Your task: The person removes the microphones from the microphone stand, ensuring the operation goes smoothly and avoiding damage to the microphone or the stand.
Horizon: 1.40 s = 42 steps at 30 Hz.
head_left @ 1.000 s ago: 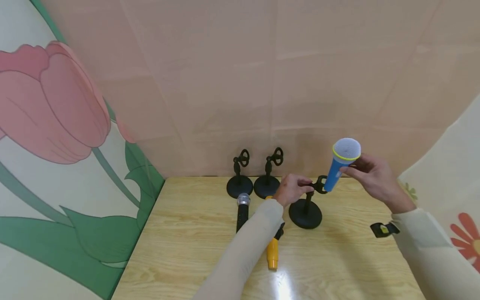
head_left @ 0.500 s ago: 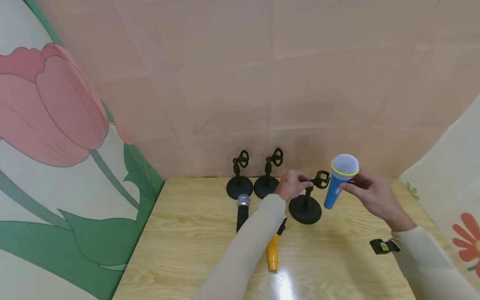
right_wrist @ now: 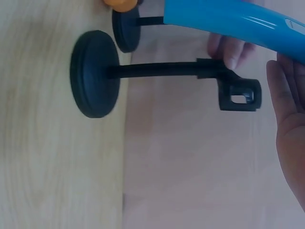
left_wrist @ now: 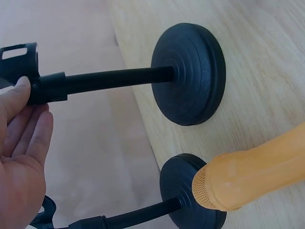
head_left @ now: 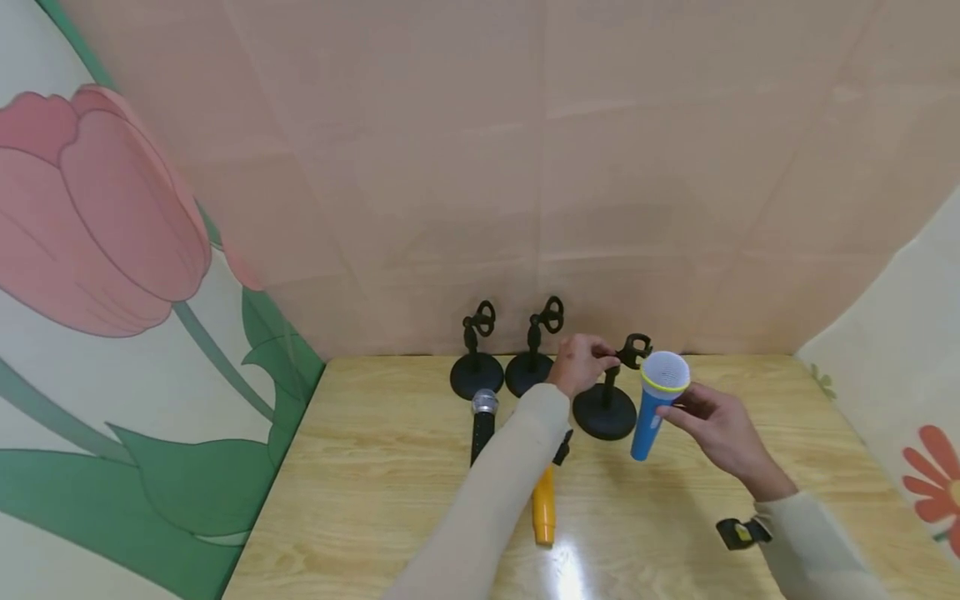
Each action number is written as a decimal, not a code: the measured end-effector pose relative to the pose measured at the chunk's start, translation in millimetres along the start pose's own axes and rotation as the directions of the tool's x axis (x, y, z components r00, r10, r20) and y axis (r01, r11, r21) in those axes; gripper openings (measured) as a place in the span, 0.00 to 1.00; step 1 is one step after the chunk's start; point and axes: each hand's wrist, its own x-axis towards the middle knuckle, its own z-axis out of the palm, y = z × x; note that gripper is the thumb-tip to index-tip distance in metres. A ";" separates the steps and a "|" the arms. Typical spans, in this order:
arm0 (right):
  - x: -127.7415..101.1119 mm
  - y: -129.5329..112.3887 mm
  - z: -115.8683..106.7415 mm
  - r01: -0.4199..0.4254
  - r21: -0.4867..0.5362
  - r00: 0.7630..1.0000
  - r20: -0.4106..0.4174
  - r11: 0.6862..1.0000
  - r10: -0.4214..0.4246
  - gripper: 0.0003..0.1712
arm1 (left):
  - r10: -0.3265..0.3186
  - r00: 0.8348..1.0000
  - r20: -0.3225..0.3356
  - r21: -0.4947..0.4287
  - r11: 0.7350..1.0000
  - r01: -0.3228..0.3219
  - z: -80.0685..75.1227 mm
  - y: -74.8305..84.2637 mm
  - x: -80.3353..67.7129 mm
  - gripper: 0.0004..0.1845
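Note:
My right hand (head_left: 701, 421) grips a blue toy microphone (head_left: 652, 404) with a white head, upright and just right of a black stand (head_left: 606, 408). The blue body (right_wrist: 238, 21) crosses the top of the right wrist view. My left hand (head_left: 581, 364) pinches the top of that stand's post (left_wrist: 52, 88) below its clip (head_left: 634, 348). The stand's round base (left_wrist: 190, 71) sits on the wooden table (head_left: 375, 483). An orange microphone (head_left: 544, 512) lies under my left forearm, its head (left_wrist: 238, 183) close to another stand's base.
Two more black stands (head_left: 477, 367) (head_left: 534, 367) stand at the table's back edge by the pink wall. A black microphone (head_left: 482, 425) with a silver head lies left of my left arm. Flower-print panels flank the table on both sides.
My right hand has carried the blue microphone down and left, from above the clip to beside the stand's base. The left hand has kept its hold on the stand.

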 end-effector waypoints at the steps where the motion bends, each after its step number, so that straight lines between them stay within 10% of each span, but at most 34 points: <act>1: -1.4 1.3 1.7 -0.004 0.003 1.000 0.000 1.000 0.004 0.17 | 0.003 1.000 -0.001 0.008 1.000 -0.003 -0.2 -0.3 0.5 0.04; 25: -35.5 36.4 36.3 -0.241 -0.032 0.958 0.151 0.970 0.243 0.21 | 0.003 0.998 -0.067 0.030 1.000 -0.001 -6.8 -3.0 13.6 0.03; 33: -41.1 46.4 49.7 -0.279 0.019 0.945 0.184 0.960 0.271 0.21 | -0.114 0.992 -0.056 -0.255 0.962 0.096 1.0 -3.1 16.8 0.03; 42: -41.2 50.3 59.2 -0.348 -0.013 0.910 0.234 0.937 0.342 0.25 | -0.151 0.979 -0.135 -0.359 0.929 0.094 3.5 -9.4 22.9 0.02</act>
